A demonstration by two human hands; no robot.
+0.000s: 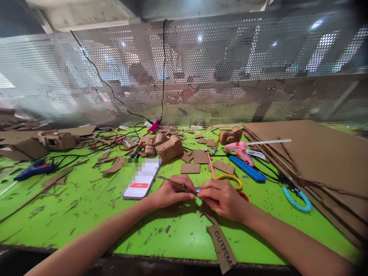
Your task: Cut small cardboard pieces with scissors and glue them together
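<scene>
L hand (174, 191) curled round a thin card strip (185, 188), thumb under, fingers over; R hand (222, 197) has fingertips + thumb pinched at the strip's near end, so both are closed on it, tips almost touching. Strip sits b/w the hands, just above the green table (161, 237), its far end poking out past L knuckles. Lettered card pc (221, 245) hangs below R hand, lower end at the table's near edge; can't tell if it's the same pc or separate. For a clean job IMO: pinches close tog., light even pressure, work in short bits so the card doesn't crease or split, L hand steadying while R does the fine work. Watch the metal blade (197, 189) b/w the fingertips, prob. part of the scissors w/ yellow handle (240, 182) just behind R hand; keep fingers off the edge. Phone (140, 180) is just beyond L hand, so mind the elbow room. Blue cutter (247, 168) + pink glue gun (243, 151) lie beyond R hand.
</scene>
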